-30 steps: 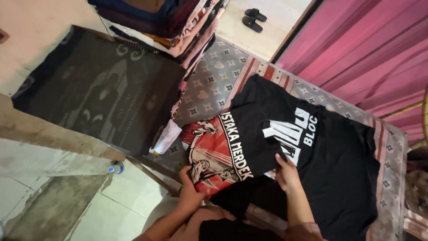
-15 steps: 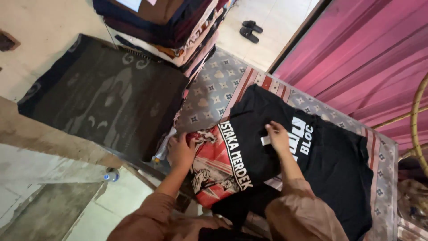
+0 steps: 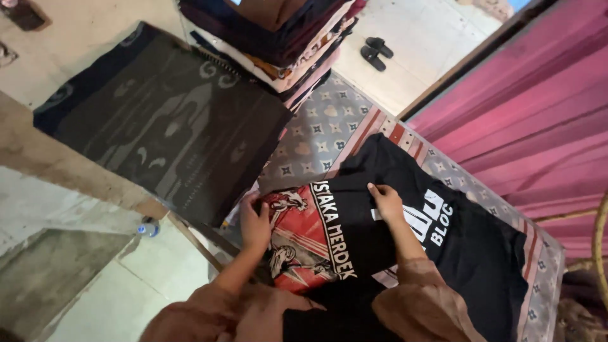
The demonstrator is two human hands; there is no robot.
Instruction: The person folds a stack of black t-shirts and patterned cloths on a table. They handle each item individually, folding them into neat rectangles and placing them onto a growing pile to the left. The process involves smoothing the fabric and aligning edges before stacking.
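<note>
Seen from the head camera, both hands had been moved up the black T-shirt [image 3: 405, 253] spread on the patterned bed cover [image 3: 316, 136], the left hand [image 3: 254, 223] pinching its soft red-printed edge, the right hand [image 3: 386, 202] laid flat, fingers narrow, beside folded clothes [image 3: 285, 38].

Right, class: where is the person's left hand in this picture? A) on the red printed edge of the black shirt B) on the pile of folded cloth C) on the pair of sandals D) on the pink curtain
A: the left hand rests on the red print at the edge of the black shirt, far from the sandals.
</note>
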